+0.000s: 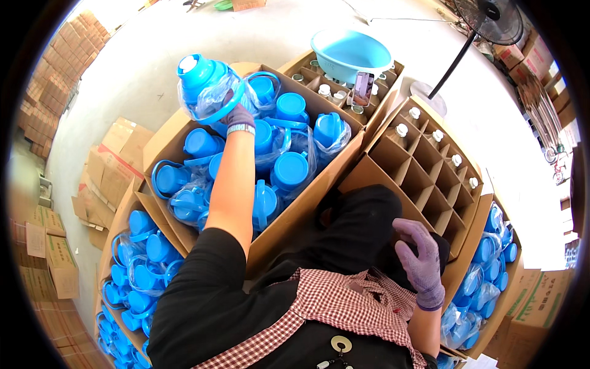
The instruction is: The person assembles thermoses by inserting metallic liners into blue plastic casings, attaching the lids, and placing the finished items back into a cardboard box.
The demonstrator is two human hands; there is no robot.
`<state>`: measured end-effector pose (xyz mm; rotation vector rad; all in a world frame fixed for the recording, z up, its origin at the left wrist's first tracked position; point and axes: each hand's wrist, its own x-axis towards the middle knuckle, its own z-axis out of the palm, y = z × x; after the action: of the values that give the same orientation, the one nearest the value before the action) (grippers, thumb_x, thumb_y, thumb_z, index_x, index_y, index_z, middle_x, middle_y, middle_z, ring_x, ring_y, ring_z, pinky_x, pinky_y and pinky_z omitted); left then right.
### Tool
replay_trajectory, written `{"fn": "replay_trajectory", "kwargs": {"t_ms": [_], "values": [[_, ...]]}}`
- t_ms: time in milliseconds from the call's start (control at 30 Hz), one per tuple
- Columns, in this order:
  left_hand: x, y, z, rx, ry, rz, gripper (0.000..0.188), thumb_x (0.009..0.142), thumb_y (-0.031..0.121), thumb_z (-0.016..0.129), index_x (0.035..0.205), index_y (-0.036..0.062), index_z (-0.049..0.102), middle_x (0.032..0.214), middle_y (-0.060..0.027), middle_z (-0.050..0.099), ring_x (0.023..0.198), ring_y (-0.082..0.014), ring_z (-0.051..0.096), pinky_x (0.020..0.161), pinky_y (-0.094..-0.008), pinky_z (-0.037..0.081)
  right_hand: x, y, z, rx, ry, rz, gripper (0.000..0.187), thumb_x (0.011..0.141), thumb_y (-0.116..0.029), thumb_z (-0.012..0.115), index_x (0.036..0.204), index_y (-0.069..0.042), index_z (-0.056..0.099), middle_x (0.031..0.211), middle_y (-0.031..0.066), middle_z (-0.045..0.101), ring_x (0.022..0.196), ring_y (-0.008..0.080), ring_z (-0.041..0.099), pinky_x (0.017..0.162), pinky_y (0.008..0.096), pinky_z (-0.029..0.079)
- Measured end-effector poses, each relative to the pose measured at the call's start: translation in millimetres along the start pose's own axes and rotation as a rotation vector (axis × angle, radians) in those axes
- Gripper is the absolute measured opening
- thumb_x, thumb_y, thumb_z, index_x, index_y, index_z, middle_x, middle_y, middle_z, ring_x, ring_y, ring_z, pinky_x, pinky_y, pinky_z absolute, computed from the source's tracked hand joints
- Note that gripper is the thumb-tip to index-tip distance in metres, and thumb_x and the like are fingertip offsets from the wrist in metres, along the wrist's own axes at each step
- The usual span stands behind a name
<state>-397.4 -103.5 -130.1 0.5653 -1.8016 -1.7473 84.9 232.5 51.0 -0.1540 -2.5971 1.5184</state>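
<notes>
Blue jugs (291, 170) crowd carton (322, 195); near divider cells (416, 175) open; basin (351, 50) overhangs far carton (387, 101).

The basin (353, 44) is pale blue — left of it, the held jug (204, 80) is brighter blue. This side of the basin, the right glove (423, 261) is purple, the apron (319, 310) maroon-and-white checked.

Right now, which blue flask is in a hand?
The one in the left hand, at the upper-left corner of the middle carton, white showing at its top; the other visible blue flasks sit in cartons.

The person wears a black shirt (203, 295), black pants (365, 215), a checked red-and-white apron (353, 307), 2 purple gloves (423, 264) and 1 round pendant (335, 347).
</notes>
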Motion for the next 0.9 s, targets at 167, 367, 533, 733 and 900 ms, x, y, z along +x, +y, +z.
{"fn": "replay_trajectory", "kwargs": {"t_ms": [167,367,533,733,900], "values": [[-4.4,5.6,48.0,-0.018,0.179,-0.114,0.076,0.083,0.027,0.083,0.148,0.0047,0.050,0.149,-0.0203,0.055,0.134,-0.0366,0.055,0.113,-0.0465,0.044,10.0,7.8,9.6,0.030,-0.073,0.039,0.039,0.085,-0.003,0.070,0.124,0.000,0.068,0.122,0.0165,0.068,0.110,0.0281,0.067,0.094,0.0335,0.053],[-18.7,-1.5,51.3,-0.169,0.322,-0.198,0.064,0.089,0.026,0.078,0.142,-0.0002,0.056,0.144,-0.0219,0.059,0.128,-0.0363,0.060,0.111,-0.0462,0.047,19.9,32.2,21.9,0.048,-0.173,0.106,0.039,0.088,-0.008,0.070,0.126,-0.001,0.067,0.123,0.0159,0.068,0.111,0.0279,0.067,0.095,0.0340,0.052],[-57.5,-18.4,29.4,-0.510,0.397,-0.200,0.055,0.093,0.025,0.074,0.137,-0.0043,0.061,0.140,-0.0232,0.063,0.124,-0.0359,0.063,0.108,-0.0458,0.049,40.3,33.2,30.8,0.043,-0.282,0.124,0.039,0.090,-0.010,0.070,0.128,-0.001,0.067,0.124,0.0172,0.068,0.115,0.0311,0.067,0.100,0.0357,0.051],[-72.9,-38.1,57.7,-0.331,0.320,0.016,0.050,0.101,0.034,0.066,0.139,0.0022,0.062,0.143,-0.0196,0.063,0.127,-0.0358,0.062,0.110,-0.0449,0.048,63.6,31.2,30.8,-0.019,-0.321,0.108,0.039,0.090,-0.011,0.070,0.127,-0.001,0.066,0.125,0.0185,0.068,0.118,0.0343,0.066,0.104,0.0381,0.051],[-0.6,-80.2,70.1,0.603,-0.003,-0.083,0.058,0.107,0.039,0.054,0.156,0.0090,0.043,0.162,-0.0154,0.044,0.146,-0.0368,0.044,0.123,-0.0477,0.033,68.0,34.0,35.3,-0.021,-0.312,0.101,0.039,0.090,-0.011,0.069,0.127,-0.001,0.066,0.124,0.0183,0.068,0.118,0.0338,0.066,0.104,0.0377,0.050]]}}
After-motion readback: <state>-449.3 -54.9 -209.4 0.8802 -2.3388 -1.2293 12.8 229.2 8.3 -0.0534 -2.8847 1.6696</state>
